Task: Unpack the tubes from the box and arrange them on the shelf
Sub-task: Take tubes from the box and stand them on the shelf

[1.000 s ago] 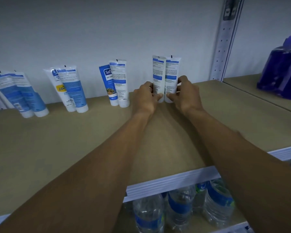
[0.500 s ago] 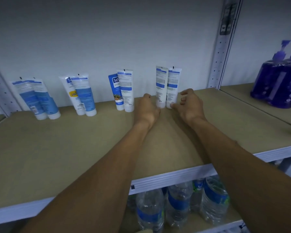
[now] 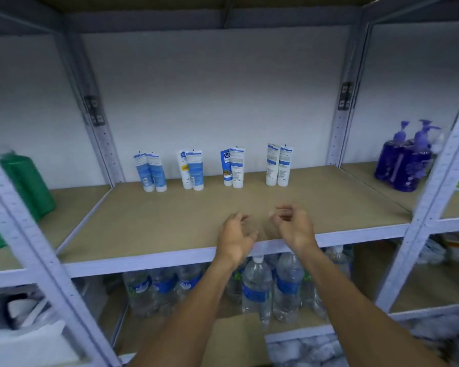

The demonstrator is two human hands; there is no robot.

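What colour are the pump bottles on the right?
Purple plastic pump bottles, seen in head view.

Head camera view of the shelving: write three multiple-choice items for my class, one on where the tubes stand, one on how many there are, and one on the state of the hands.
1. Where do the tubes stand on the shelf?
A. along the back, by the wall
B. along the front edge
C. lying flat in the middle

2. How many tubes stand there?
A. six
B. eight
C. ten

3. What do the left hand and right hand hold?
A. one tube each
B. one box between them
C. nothing

Key:
1 A: the tubes stand upright in a row close to the wall.
2 B: four pairs show.
3 C: both hands hover over the shelf's front edge with fingers loosely curled and empty.
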